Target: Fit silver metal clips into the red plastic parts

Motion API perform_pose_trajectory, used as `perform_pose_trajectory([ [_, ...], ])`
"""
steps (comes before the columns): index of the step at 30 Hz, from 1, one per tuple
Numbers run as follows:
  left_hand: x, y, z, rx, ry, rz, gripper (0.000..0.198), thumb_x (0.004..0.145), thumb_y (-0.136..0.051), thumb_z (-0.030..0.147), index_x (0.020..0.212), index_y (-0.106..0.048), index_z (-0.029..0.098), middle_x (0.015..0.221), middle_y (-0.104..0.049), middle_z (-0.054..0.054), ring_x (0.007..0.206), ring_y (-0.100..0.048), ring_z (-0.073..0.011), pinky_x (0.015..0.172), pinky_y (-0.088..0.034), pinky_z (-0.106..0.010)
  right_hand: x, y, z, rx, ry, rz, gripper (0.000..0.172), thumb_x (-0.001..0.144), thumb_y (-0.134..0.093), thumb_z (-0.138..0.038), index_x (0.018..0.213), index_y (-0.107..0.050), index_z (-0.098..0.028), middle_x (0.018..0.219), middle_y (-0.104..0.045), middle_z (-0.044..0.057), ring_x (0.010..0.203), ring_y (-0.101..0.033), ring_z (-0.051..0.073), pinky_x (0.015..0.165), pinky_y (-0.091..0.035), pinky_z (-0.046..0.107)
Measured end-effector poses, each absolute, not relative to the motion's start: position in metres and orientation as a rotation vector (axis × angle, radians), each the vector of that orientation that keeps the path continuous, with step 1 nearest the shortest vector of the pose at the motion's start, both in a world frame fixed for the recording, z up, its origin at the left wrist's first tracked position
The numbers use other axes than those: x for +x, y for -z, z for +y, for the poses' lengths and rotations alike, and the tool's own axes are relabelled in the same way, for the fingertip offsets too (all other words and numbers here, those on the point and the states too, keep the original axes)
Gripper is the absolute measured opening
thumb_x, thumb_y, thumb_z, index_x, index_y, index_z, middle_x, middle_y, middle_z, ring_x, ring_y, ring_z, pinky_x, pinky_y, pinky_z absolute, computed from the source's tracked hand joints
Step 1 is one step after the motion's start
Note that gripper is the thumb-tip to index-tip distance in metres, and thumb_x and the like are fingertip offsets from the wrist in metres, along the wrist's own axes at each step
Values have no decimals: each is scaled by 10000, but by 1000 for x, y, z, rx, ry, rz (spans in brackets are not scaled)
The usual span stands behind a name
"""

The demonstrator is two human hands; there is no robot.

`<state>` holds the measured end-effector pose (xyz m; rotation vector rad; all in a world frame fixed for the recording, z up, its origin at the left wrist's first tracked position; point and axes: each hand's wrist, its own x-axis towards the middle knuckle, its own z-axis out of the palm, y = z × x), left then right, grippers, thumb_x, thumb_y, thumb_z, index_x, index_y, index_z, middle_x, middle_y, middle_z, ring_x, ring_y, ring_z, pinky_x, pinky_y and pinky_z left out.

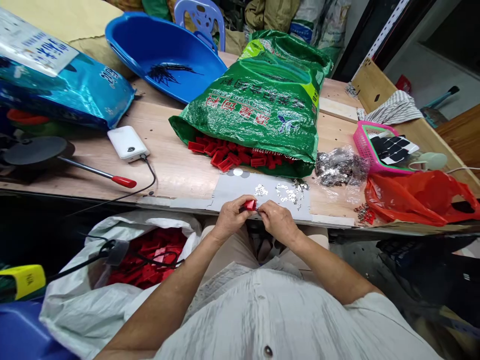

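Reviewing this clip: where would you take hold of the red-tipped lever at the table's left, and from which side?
By its red end, probably from above on the person's side. The slim metal rod slants out from the dark round part, leaving that end exposed; the black cable loops close by.

The held pc. (pixel 250 205) was red, & so were the loose pcs. (pixel 225 154) I saw at the sack's mouth. Big sack (pixel 258 85) was green w/ yellow patches, red & white lettering. Basin (pixel 131 47) was blue, chair (pixel 180 11) lilac, power bank (pixel 126 140) white. Metal bits (pixel 261 190) looked silver, sheet (pixel 232 195) grey. Basket (pixel 362 145) was pink, carrier bag (pixel 423 195) orangey-red, rag (pixel 392 108) grey-&-white striped, shirt (pixel 221 315) off-white w/ grey streaks, lever grip (pixel 124 182) red.
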<state>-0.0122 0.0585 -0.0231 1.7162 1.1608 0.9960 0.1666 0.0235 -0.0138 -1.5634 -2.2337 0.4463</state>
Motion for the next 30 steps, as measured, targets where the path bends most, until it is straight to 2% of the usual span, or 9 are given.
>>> perform_pose_trajectory([
  [7,-13,25,50,1652,-1059,1126,283,679,-732,222,960,-695,229,923,-709,-16,826,-649,-189,804,-482,-302,173,5,20,-1564,-474,-2229,145,944,-522,-219,1049,-622,-223,1003,-640,65,923,-615,196,766,-471,286],
  [12,-20,21,38,1575,-1181,1091,285,702,-754,236,972,-665,215,996,-692,-41,920,-645,-193,872,-481,-316,182,-7,14,-1399,-597,-2137,198,957,-454,-197,1118,-569,-215,1079,-619,73,1002,-589,191,848,-451,301],
  [14,-19,16,34,1456,-1253,1053,322,694,-775,242,988,-647,209,1021,-677,-47,961,-636,-192,901,-475,-317,183,-13,12,-1344,-722,-2098,207,959,-440,-201,1135,-548,-214,1013,-639,54,938,-602,181,830,-450,298],
  [17,-15,7,27,1125,-1327,971,343,712,-780,262,1014,-625,210,991,-671,-25,926,-644,-159,898,-481,-300,180,-22,8,-1298,-920,-2070,330,983,-404,-229,1308,-467,-230,811,-652,-13,779,-612,155,786,-446,279],
  [20,-9,-3,19,728,-1266,790,227,747,-765,300,845,-600,179,886,-691,-12,849,-666,-134,867,-505,-283,175,-29,6,-1270,-959,-2108,441,996,-396,-261,1437,-377,-263,712,-634,-50,689,-595,135,762,-432,256],
  [22,-7,-8,13,544,-1194,675,249,748,-771,286,726,-557,160,823,-698,-16,809,-675,-127,848,-522,-268,172,-32,4,-1274,-929,-2140,435,997,-404,-288,1432,-410,-278,703,-633,-49,665,-586,132,733,-426,243],
  [24,-5,-12,8,426,-1155,612,228,763,-759,239,693,-563,146,784,-700,-19,770,-677,-118,823,-539,-249,171,-35,3,-1274,-908,-2162,410,999,-407,-323,1403,-458,-281,689,-632,-43,657,-590,136,710,-425,237],
  [27,-2,-16,3,282,-1138,586,98,834,-672,165,753,-634,125,793,-715,-32,753,-688,-120,816,-564,-259,170,-38,2,-1271,-888,-2173,394,1000,-404,-367,1372,-497,-277,692,-647,-30,666,-612,148,691,-433,235],
  [30,0,-17,0,186,-1112,584,133,901,-572,142,813,-668,117,819,-730,-47,761,-702,-132,854,-578,-299,171,-40,1,-1282,-840,-2184,375,996,-405,-379,1336,-531,-280,848,-712,-2,727,-650,161,695,-450,243],
])
